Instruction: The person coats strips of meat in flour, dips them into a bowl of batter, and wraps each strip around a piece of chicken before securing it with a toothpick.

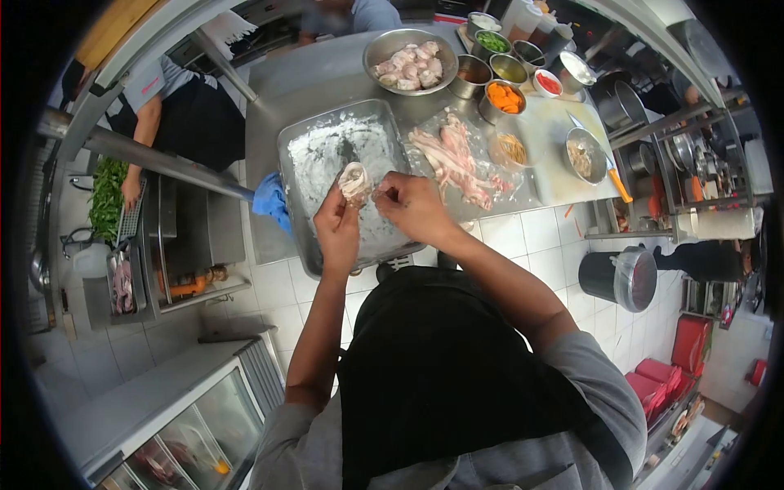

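My left hand [336, 224] holds a small roll of pale raw meat [354, 181] upright between its fingertips. Close beside it, my right hand [415, 206] is closed in a pinch; whatever lies between those fingertips is too small to make out. Both hands are above a metal tray [287, 163] spread with white flour-like powder [327, 155]. To the right, strips of raw fatty meat [453, 155] lie on clear plastic. A steel bowl [371, 61] of lumpy raw meat pieces [412, 67] stands behind the tray.
Beyond the strips are a tub of thin tan sticks [511, 150], a pot of orange pieces [505, 98] and several other small pots. A white cutting board [555, 180] holds a metal bowl [584, 155] and an orange-handled knife [619, 186]. A blue cloth [272, 198] hangs left; a co-worker's hand [131, 189] is beyond.
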